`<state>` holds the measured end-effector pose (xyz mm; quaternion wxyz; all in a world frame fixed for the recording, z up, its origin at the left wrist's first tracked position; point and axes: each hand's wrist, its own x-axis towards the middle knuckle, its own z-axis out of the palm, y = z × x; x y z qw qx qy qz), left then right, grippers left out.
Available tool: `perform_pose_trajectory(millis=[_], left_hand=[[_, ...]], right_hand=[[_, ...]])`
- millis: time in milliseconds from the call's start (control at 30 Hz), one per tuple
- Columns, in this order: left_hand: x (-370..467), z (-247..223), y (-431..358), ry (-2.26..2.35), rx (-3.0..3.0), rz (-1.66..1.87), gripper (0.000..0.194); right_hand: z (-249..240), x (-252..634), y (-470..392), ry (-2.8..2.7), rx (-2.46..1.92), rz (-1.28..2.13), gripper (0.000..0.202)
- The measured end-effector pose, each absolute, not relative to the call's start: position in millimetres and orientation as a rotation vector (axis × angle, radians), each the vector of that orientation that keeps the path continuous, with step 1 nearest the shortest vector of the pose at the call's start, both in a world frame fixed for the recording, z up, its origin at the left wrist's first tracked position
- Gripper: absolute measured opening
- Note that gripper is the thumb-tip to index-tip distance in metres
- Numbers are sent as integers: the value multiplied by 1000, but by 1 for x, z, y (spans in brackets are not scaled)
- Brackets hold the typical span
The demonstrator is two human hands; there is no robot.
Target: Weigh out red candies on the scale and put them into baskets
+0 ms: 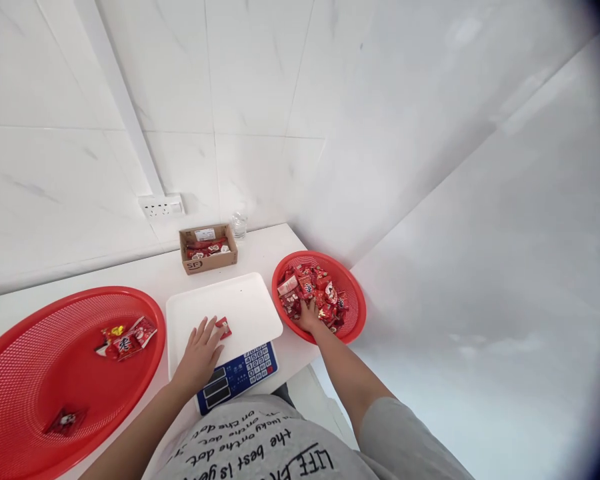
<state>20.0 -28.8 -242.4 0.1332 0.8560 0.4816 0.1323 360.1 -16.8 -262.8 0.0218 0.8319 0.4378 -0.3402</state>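
My left hand point(199, 353) rests over the white tray point(250, 300) of a digital scale, its fingers stretched and apart. A small red packet point(224, 327) lies on the tray at those fingertips, touching or very near them. To the right, my right hand point(310, 316) reaches into a red mesh basket point(359, 313) with many red wrapped snack packets point(325, 287). Its fingers are spread on the packets, and their tips are partly hidden among them. The scale's blue keypad panel point(240, 373) faces me below the tray.
A larger red mesh basket point(10, 333) at left holds a few packets point(127, 340) and a dark red one point(66, 421). Behind the scale stand a cardboard box point(210, 265) with red packets and a clear glass point(239, 225). A socket strip point(161, 207) is on the wall.
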Motion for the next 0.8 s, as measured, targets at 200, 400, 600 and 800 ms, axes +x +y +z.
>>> perform_pose_trajectory(millis=[200, 400, 600, 800], left_hand=[[2, -245, -40, 1447, 2439, 535, 37], [2, -240, -52, 1421, 2424, 589, 36], [5, -240, -58, 1378, 2422, 570, 36], [6, -235, -58, 1382, 2398, 593, 34]], right_hand=[[-263, 359, -11, 1328, 2531, -943, 95], [-265, 366, -18, 1502, 2550, -864, 91], [-271, 375, -21, 1525, 2498, -874, 92], [-276, 371, -19, 1491, 2477, -851, 90]])
